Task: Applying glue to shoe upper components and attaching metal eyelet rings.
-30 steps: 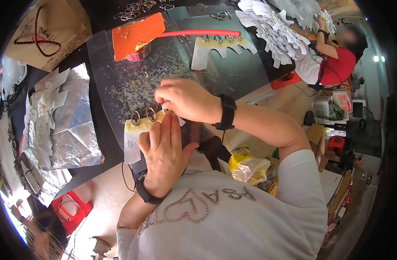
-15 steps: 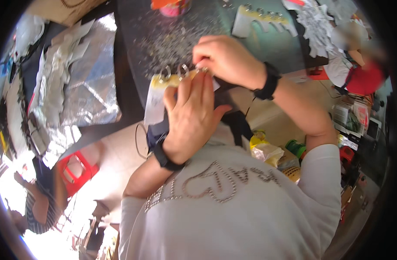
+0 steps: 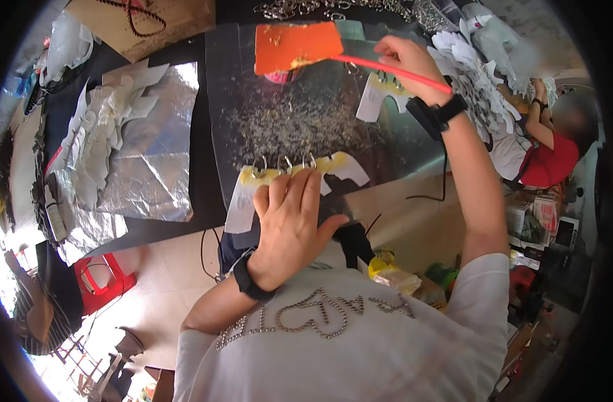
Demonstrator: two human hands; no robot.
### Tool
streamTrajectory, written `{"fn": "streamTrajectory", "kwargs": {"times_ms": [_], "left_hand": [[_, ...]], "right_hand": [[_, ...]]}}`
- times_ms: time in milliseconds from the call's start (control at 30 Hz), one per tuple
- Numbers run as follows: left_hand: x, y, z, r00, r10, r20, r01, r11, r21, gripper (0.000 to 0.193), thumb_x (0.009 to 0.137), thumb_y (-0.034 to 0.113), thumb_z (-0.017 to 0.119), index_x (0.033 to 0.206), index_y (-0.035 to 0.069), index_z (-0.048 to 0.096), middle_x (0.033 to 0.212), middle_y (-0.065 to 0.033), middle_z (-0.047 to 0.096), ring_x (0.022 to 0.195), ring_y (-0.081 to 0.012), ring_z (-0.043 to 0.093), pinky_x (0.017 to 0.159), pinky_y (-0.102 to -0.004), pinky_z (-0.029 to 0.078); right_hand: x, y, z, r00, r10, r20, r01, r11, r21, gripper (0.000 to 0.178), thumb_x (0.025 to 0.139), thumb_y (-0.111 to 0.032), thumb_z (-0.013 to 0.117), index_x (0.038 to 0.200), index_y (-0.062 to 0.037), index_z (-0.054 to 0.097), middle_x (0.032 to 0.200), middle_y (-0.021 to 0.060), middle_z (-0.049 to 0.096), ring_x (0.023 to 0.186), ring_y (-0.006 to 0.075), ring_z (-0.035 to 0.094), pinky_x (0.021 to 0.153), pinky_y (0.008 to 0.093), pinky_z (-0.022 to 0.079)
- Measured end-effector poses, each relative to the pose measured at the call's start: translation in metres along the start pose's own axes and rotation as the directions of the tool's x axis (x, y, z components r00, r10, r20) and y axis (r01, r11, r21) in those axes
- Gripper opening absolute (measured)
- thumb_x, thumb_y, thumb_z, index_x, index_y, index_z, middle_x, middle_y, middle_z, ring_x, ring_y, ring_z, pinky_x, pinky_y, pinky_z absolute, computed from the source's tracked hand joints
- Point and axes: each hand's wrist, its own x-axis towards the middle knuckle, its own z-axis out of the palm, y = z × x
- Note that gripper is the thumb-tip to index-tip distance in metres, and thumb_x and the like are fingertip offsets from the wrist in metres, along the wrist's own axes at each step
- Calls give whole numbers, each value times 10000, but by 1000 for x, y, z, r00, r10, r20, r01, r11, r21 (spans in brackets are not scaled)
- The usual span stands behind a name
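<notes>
A white cut-out piece (image 3: 241, 204) with yellowish glue along its far edge lies at the near edge of the table. Three metal rings (image 3: 284, 165) stand in a row along that edge; the tab to their right carries glue and no ring. My left hand (image 3: 289, 214) lies flat on the piece, fingers stretched toward the rings, thumb spread to the right. Farther off, my right hand (image 3: 413, 65) is raised by a second white piece (image 3: 371, 100), its fingers loosely bent and nothing visible in them. A red stick (image 3: 393, 71) passes across it in view.
An orange flat board (image 3: 298, 47) rests on a small pink pot (image 3: 279, 77). Loose metal rings (image 3: 306, 8) lie at the far edge. Silver foil (image 3: 152, 167) with stacked white pieces (image 3: 95, 157) is on the left. At right sits another person in red (image 3: 554, 161).
My right hand has left the third ring and moved away, far right. My left hand stays on the piece. The view has shifted, showing more of the table's far side.
</notes>
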Motion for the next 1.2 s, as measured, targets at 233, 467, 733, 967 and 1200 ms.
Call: {"fn": "streamTrajectory", "kwargs": {"times_ms": [233, 467, 733, 967, 1200], "left_hand": [[2, 1, 2, 999, -47, 25, 48, 996, -75, 751, 693, 322, 769, 1283, -8, 442, 1219, -136, 504, 1072, -316, 432, 924, -432, 295], [6, 1, 8, 998, -58, -15, 58, 998, -23, 759, 670, 312, 786, 1278, 9, 449, 1229, -126, 490, 1086, -310, 428, 927, -430, 292], [1, 6, 18, 999, 24, -24, -24, 1000, -11, 705, 643, 298, 789, 1240, 44, 514, 1270, -101, 474, 1104, -302, 422, 938, -432, 301], [-1, 15, 32, 991, 128, 44, -126, 991, -46, 688, 631, 342, 769, 1208, 47, 539, 1290, -94, 474, 1101, -302, 420, 940, -444, 306], [1, 12, 33, 991, 119, 57, -118, 993, -27, 683, 625, 337, 770, 1199, 47, 543, 1275, -95, 484, 1100, -301, 421, 932, -445, 308]], "right_hand": [[23, -10, 28, 977, -171, 126, 164, 984, 62, 219, 735, -123, 681, 930, -46, 615, 847, 125, 618, 855, 313, 601, 736, 410, 476], [15, -18, 19, 990, -98, 101, 78, 979, 189, 74, 775, -66, 654, 757, -26, 595, 685, 36, 585, 631, 132, 572, 575, 279, 457], [-50, -69, 6, 892, -67, 447, -235, 777, 584, 79, 848, -84, 623, 863, -23, 574, 708, -20, 574, 635, 61, 516, 579, 215, 427], [-71, -86, 36, 937, -149, 317, -64, 818, 572, 83, 824, -73, 609, 850, -9, 565, 695, 69, 587, 624, 148, 547, 610, 286, 453], [-69, -91, 45, 953, -165, 254, 26, 880, 474, 91, 788, -64, 611, 781, -2, 545, 691, 110, 583, 633, 259, 568, 595, 355, 450]]}}
